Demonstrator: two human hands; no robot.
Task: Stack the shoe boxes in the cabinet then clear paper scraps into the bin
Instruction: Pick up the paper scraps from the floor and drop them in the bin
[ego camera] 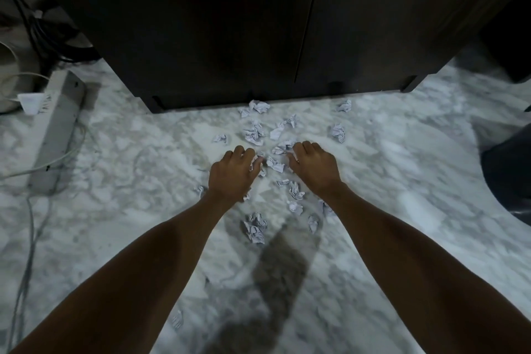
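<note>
Both hands curl on scraps: left hand (233, 172) grips some, right hand (313, 165) rakes scraps (254, 132) mid-floor by cabinet (201, 23) front; best gather w/ both, then bin (508, 175).

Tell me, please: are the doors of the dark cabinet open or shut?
Shut. The cabinet doors form one flat dark front with only a thin seam between them, and no interior or shoe boxes show. Paper scraps lie on the floor before it.
</note>
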